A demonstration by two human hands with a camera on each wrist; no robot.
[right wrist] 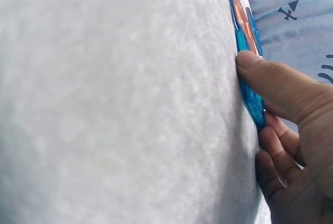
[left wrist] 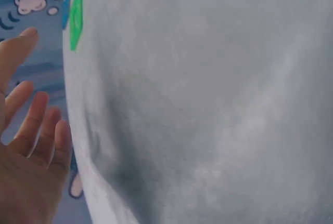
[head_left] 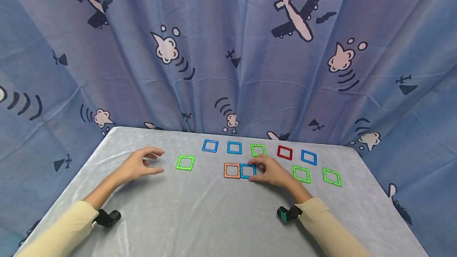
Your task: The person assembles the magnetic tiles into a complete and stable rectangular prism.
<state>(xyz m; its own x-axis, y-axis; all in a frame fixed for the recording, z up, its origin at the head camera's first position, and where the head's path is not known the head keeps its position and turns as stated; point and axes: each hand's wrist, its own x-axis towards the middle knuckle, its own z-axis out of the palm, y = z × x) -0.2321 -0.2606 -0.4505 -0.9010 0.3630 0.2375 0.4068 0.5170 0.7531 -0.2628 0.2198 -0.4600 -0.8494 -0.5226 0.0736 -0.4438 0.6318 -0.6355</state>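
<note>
My right hand [head_left: 273, 171] pinches the right part of a blue square magnetic tile [right wrist: 253, 102] between thumb and fingers. That tile lies flat on the grey cloth, its left edge against an orange square tile [head_left: 232, 177]. In the right wrist view the thumb lies along the blue tile's near edge. My left hand [head_left: 139, 164] hovers over the left of the table, holding nothing, with fingers and thumb apart. Closest to it is a green square tile [head_left: 184, 169], a short way to its right.
Behind the joined pair runs a row: two blue tiles [head_left: 210, 151], a green one [head_left: 258, 145], a red one [head_left: 285, 158] and another blue [head_left: 308, 163]. Two green tiles [head_left: 301, 181] lie right of my right hand. A patterned blue curtain [head_left: 228, 50] hangs behind the table [head_left: 200, 217].
</note>
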